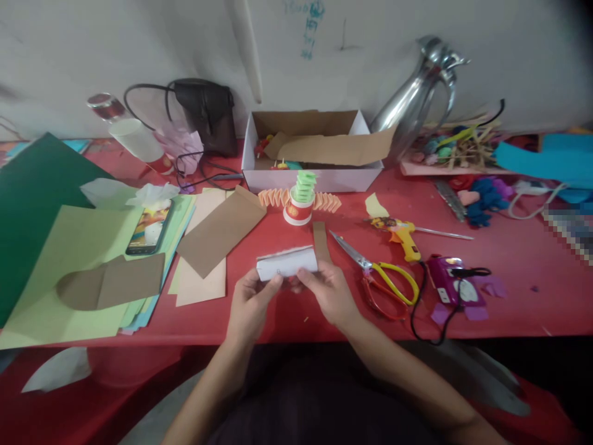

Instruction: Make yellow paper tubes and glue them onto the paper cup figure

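Observation:
Between my two hands is a white piece of card or paper (pixel 287 262), curved over and held level above the red table. My left hand (pixel 252 300) grips its left end, thumb on the near face. At the right end my right hand (pixel 327 290) pinches it, also with the thumb in front; the fingers behind are mostly hidden. Just beyond stands a red-and-white paper cup (pixel 298 213) with a folded green paper strip (pixel 304 186) on top and folded orange strips (pixel 327 202) out to both sides. A narrow brown card strip (pixel 320 240) lies behind my right hand.
Scissors (pixel 391 275) with red and yellow handles and a yellow glue gun (pixel 406 240) lie to the right, near a purple box (pixel 449 281). Paper sheets (pixel 60 247) and a phone (pixel 151 228) are at left. Behind stand an open carton (pixel 310 180) and a metal jug (pixel 412 102).

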Motion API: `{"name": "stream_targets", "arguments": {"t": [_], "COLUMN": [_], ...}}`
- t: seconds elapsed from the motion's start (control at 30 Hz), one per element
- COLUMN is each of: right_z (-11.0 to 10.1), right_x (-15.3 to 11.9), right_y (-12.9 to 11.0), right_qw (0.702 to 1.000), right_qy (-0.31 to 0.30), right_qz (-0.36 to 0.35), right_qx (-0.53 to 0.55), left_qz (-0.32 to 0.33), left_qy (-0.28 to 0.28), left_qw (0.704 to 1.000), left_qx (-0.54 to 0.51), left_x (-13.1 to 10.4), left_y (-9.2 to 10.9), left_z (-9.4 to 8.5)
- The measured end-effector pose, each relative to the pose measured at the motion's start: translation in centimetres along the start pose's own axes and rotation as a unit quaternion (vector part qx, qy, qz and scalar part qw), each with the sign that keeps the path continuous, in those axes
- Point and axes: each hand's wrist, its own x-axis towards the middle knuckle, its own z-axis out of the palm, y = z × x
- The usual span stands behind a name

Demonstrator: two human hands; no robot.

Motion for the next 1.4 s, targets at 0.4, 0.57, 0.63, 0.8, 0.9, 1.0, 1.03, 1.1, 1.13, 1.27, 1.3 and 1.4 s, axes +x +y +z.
{"name": "stream_targets", "arguments": {"t": [0.4,0.57,0.63,0.8,0.9,1.0,1.03,1.1,1.13,1.27,1.3,1.4], "right_z": [-0.3,0.0,0.0,0.2,0.5,0.8,0.8,1.0,1.1,1.3,1.3,1.2], "right_x": [0.0,-0.4,-0.5,-0.6,-0.6,-0.7,-0.7,-0.8,-0.8,-0.5,-0.4,0.1], "right_y": [-0.7,-0.7,-0.7,-1.1,-1.3,-1.2,-1.1,-0.9,-0.8,-0.2,-0.1,0.0], "right_qw": [1.000,1.000,0.999,0.998,0.998,0.999,0.999,0.998,0.997,0.998,0.998,0.999], "right_qy": [-0.009,-0.012,-0.028,-0.027,-0.037,-0.021,-0.014,-0.008,-0.006,0.004,0.007,0.004], "right_qz": [0.023,-0.016,-0.015,-0.026,-0.026,-0.036,-0.046,-0.064,-0.071,-0.067,-0.062,-0.047], "right_qx": [-0.010,0.023,0.036,0.053,0.038,0.011,0.000,-0.020,-0.025,-0.012,-0.006,0.009], "left_qz": [-0.067,-0.079,-0.055,-0.018,0.008,0.042,0.049,0.059,0.063,0.065,0.060,0.039], "left_qy": [0.018,0.025,0.020,-0.007,0.041,0.075,0.079,0.088,0.096,0.113,0.108,0.088], "left_qw": [0.995,0.996,0.998,0.997,0.997,0.996,0.996,0.994,0.993,0.991,0.992,0.995], "left_qx": [0.066,-0.019,-0.023,-0.077,-0.062,-0.011,-0.005,-0.004,-0.006,-0.021,-0.028,-0.031], "left_x": [0.5,0.0,-0.1,-0.2,-0.2,-0.3,-0.4,-0.6,-0.7,-0.7,-0.6,-0.1], "left_y": [0.8,1.4,1.5,1.1,0.7,0.1,-0.1,-0.4,-0.5,-0.8,-0.7,-0.3], "left_z": [-1.1,-0.3,-0.3,-0.2,-0.3,-0.2,-0.1,0.3,0.5,1.2,1.3,1.0]}}
